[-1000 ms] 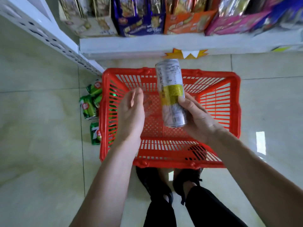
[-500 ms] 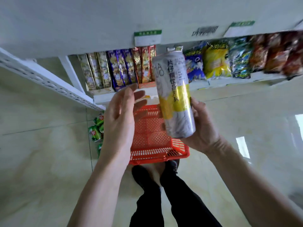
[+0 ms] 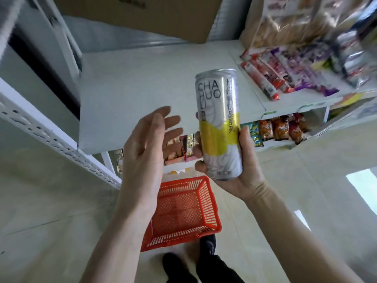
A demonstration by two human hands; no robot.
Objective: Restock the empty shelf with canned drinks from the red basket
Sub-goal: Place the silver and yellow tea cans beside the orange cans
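Observation:
My right hand grips a tall silver and yellow drink can by its lower half and holds it upright in front of the bare white shelf. My left hand hovers open just left of the can, fingers spread, touching nothing. The red basket stands on the floor below my hands, partly hidden by my left forearm; the part that shows holds nothing.
A cardboard box sits above the bare shelf at the back. Snack packets fill the shelf section to the right, and more packets line the lower shelf. A perforated white upright runs along the left. My shoes stand behind the basket.
The view has tilted up from the basket to the shelf. My right hand has lifted the can from over the basket to shelf height, turning it upright; my left hand rose alongside, still open.

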